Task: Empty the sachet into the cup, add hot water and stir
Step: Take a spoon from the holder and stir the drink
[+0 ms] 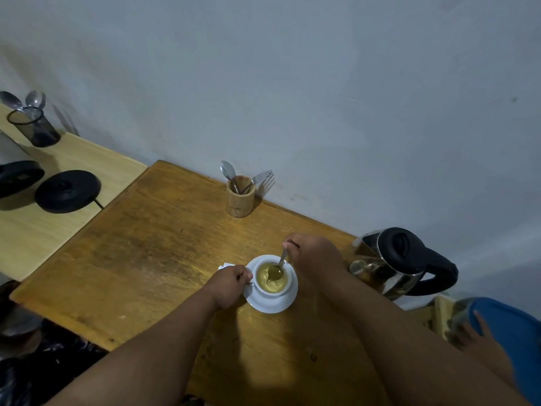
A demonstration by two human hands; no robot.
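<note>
A home kitchen corner: wooden table (140, 259), kettle (401, 262), cutlery holder (240, 197) against a plain wall (292, 83).

Just the one head cam, wide-angle, looking forward and steeply down at the wooden table (146, 259). Wall (322, 98) fills the top half, forearms reach in from below.

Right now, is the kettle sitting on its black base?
No, the kettle stands directly on the wooden table, while the black base lies far left on the other table.
</note>
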